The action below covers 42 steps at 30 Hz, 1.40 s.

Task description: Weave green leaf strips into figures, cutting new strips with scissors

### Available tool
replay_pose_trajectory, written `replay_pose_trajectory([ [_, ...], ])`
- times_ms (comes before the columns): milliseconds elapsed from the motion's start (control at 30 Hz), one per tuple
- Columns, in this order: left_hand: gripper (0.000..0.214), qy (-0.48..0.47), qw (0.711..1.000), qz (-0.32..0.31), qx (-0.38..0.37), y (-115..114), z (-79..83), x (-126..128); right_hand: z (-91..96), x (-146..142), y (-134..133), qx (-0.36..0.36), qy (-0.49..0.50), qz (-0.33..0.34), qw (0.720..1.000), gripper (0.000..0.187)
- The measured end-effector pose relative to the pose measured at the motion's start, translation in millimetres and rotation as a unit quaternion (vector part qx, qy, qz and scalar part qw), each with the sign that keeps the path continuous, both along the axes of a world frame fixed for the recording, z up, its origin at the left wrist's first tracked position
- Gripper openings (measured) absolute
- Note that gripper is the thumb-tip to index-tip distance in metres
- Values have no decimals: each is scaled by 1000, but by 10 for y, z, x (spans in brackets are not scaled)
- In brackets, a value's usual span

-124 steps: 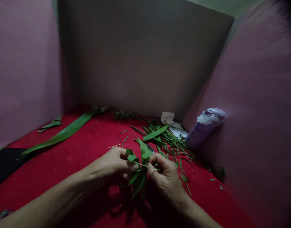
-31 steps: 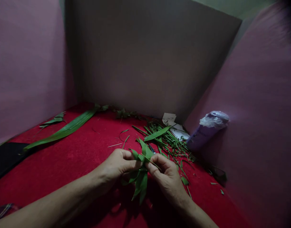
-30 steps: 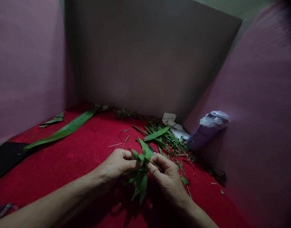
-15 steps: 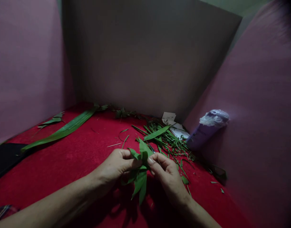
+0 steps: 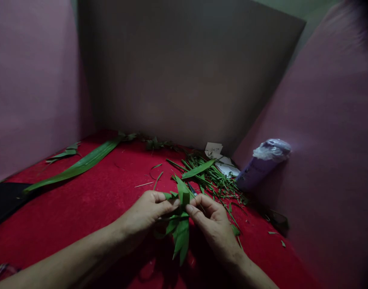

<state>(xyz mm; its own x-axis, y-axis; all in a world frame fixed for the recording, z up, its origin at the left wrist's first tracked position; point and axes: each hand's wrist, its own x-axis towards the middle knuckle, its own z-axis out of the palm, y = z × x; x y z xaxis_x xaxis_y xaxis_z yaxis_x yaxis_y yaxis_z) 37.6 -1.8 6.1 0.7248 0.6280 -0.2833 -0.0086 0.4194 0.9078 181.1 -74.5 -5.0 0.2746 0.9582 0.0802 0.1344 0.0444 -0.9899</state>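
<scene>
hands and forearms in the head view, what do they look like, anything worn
The left hand and right hand show no gloves, rings or watch; the visible forearms are bare. Striped cloth at lower left may be clothing; I cannot tell.

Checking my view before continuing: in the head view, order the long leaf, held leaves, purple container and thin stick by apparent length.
1. Long leaf
2. Held leaves and purple container: too alike to rank; the leaves are partly hidden
3. Thin stick
</scene>
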Motion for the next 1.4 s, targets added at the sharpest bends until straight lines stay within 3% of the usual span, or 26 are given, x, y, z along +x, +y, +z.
replay_pose_trajectory([
  [200,49,8,1000,12,0,5,26,4,-3,9,5,1,-7,-1,1000,25],
  [567,37,-12,1000,-13,9,28,-108,3,-49,20,30,5,11,14,1000,24],
  [933,38,-31,999,7,-25,-8,-92,15,-39,16,8,10,15,12,1000,24],
  [1133,35,-31,999,-14,-9,-18,-58,18,-52,6,1,32,29,6,999,23],
  [1400,36,-10,999,-17,28,31,-182,-15,-74,14,8,29,-27,-1,999,25],
])
